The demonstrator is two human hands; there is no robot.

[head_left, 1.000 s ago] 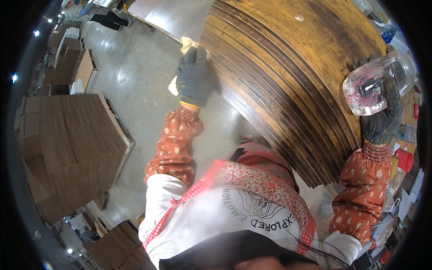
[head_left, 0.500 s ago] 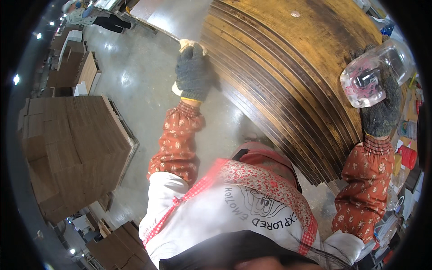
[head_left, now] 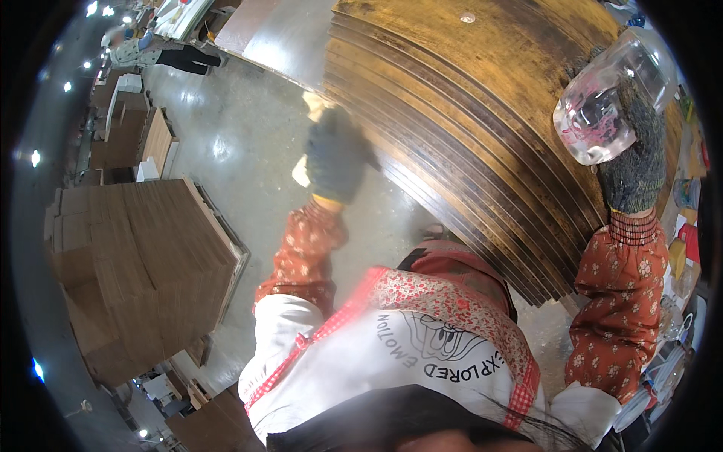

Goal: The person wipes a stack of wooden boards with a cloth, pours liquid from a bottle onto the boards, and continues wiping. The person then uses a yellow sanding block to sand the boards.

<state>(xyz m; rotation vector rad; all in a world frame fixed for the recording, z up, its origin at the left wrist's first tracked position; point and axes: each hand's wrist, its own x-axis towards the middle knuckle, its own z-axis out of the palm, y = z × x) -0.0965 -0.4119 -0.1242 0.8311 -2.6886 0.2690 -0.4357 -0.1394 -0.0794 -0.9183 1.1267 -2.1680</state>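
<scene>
My left hand (head_left: 335, 154), in a dark knit glove, is closed on a pale cream cloth (head_left: 316, 105) that sticks out past the fingers; motion smears it. It is beside the left edge of a stack of boards (head_left: 444, 128) with worn yellow-brown tops and dark edges. My right hand (head_left: 636, 162), gloved alike, grips a clear plastic bottle (head_left: 591, 124) with pink print, tilted over the right part of the stack. The bottle hides some of the fingers. A small round pale spot (head_left: 468, 17) lies on the top board.
Stacked brown cardboard (head_left: 143, 271) stands on a pallet to the left, on a shiny grey floor (head_left: 226, 143). A metal-topped table (head_left: 294, 38) adjoins the boards' far left. Cluttered goods (head_left: 681, 256) line the right side. Another person (head_left: 166, 53) is at the far left.
My left hand has come back toward me and slightly right, still with the cloth. The bottle in my right hand has shifted a little left and up in view; the whole view has shifted slightly.
</scene>
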